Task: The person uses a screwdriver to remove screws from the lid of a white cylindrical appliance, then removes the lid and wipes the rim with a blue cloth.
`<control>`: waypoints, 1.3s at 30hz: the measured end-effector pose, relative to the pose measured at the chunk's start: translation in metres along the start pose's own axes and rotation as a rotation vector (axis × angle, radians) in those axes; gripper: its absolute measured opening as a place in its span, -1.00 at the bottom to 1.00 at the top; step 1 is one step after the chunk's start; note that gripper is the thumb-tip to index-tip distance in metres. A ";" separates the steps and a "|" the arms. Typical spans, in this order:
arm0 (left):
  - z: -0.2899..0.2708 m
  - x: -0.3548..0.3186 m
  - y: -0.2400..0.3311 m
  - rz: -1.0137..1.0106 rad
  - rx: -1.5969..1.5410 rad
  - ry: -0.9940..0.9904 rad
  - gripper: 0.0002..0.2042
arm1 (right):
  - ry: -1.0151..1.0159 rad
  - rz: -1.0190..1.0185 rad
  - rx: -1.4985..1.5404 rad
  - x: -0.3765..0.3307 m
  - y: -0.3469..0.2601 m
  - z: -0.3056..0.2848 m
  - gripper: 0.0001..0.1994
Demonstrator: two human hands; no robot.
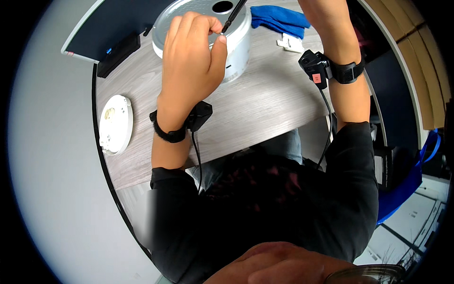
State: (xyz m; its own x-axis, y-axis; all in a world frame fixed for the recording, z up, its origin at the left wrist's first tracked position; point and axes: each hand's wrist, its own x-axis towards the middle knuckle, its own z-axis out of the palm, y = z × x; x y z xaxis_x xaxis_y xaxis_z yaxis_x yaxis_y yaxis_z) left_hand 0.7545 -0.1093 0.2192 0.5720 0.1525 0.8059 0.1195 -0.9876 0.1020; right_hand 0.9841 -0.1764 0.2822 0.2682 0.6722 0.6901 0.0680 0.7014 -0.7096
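A: Status?

B: My left hand (191,54) is pinched on something tiny at the rim of the white drum (235,40), far edge of the desk (265,109). Black tool (233,16) tip sits right at my thumb. Right hand is out of frame; can't tell its grip.

A: Risks?

B: Tool could slip off and jab my thumb, I'd guess. The tiny part could drop and roll off the desk.

A: Labels?

B: Small red tag on the right wrist unit (316,68). White disc (115,124) left, blue cloth (279,20) behind the drum.
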 end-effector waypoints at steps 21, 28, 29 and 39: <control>0.353 0.060 0.104 -0.103 -0.178 -0.739 -0.84 | 0.566 0.276 -0.412 -0.179 0.042 -0.329 -0.64; 0.430 0.070 0.121 -0.159 -0.113 -0.810 -0.83 | 0.583 0.369 -0.340 -0.207 0.051 -0.374 -0.66; 0.436 0.073 0.124 -0.159 -0.074 -0.845 -0.83 | 0.582 0.386 -0.348 -0.209 0.051 -0.380 -0.66; 0.479 0.076 0.139 -0.081 0.003 -0.772 -0.86 | 0.613 0.399 -0.231 -0.227 0.054 -0.419 -0.63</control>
State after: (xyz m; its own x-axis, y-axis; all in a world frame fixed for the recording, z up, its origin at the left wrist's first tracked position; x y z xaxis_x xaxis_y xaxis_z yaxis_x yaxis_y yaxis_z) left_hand 1.2033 -0.2169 0.0152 0.9646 0.2085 0.1615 0.1866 -0.9723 0.1405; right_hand 1.3293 -0.3902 0.0272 0.7952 0.5647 0.2208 0.0349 0.3210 -0.9464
